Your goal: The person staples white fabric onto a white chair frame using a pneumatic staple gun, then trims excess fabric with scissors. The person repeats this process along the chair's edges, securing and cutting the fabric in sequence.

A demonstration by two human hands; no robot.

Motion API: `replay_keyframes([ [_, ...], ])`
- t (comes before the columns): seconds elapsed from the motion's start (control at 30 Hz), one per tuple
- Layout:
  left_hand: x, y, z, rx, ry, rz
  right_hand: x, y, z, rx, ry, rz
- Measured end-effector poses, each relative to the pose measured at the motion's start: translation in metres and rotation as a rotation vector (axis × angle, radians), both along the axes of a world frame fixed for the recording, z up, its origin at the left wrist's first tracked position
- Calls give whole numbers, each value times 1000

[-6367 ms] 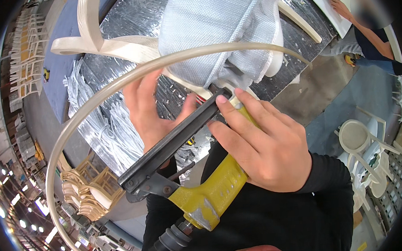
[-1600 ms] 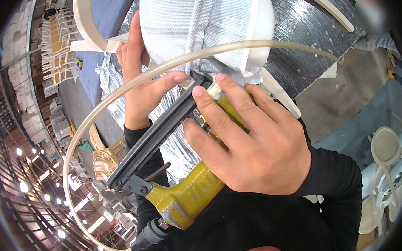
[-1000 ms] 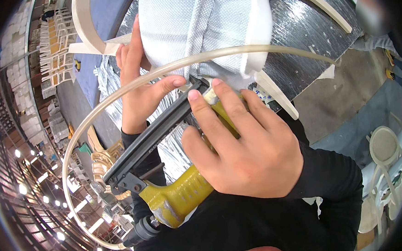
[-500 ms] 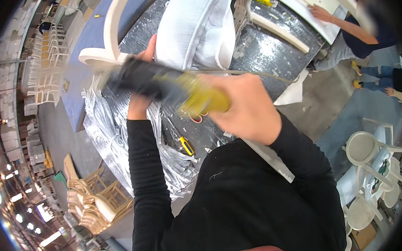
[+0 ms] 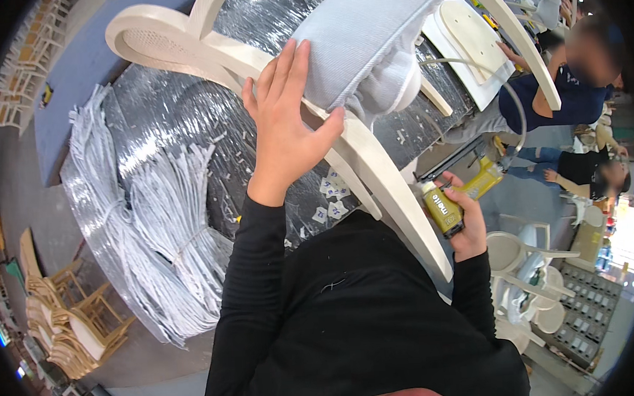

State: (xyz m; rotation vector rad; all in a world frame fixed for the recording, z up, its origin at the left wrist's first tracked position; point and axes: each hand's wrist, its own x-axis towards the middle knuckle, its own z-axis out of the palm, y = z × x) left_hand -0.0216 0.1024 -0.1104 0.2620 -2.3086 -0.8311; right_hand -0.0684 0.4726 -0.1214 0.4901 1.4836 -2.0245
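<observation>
A pale wooden chair frame [image 5: 361, 148] lies on its side in front of me, with a light blue-grey fabric seat [image 5: 372, 38]. My left hand [image 5: 283, 113] rests on the chair where wood and fabric meet, its fingers stretched and its thumb spread. At the right, beyond the table's edge, my right hand [image 5: 469, 221] is wrapped round a yellow and black pneumatic staple gun [image 5: 445, 208]. A thin air hose [image 5: 521, 113] runs up from the gun. The staple gun is apart from the chair.
Bundles of grey-white fabric strips [image 5: 176, 206] lie on the plastic-covered table [image 5: 146, 128]. Small white labels [image 5: 331, 197] lie near its front edge. Co-workers [image 5: 543, 97] stand at the right. Stacked chair frames [image 5: 63, 315] are at the left, white chairs [image 5: 525, 279] at lower right.
The staple gun has moved from over the table to the right, still in my right hand. My left hand now lies on top of the chair, which has shifted nearer and turned.
</observation>
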Motion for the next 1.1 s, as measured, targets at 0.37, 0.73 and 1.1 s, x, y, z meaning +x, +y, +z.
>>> replay_keyframes([
  [0.37, -1, -11, -5, 23, -58, 5, -43, -16, -84, -29, -354, -155],
  [0.73, -5, -20, 6, 147, -146, -59, -84, -36, -183, -55, -573, -283],
  [1.1, -1, -39, -1, 172, -100, -193, -87, -27, -232, -151, -412, -303],
])
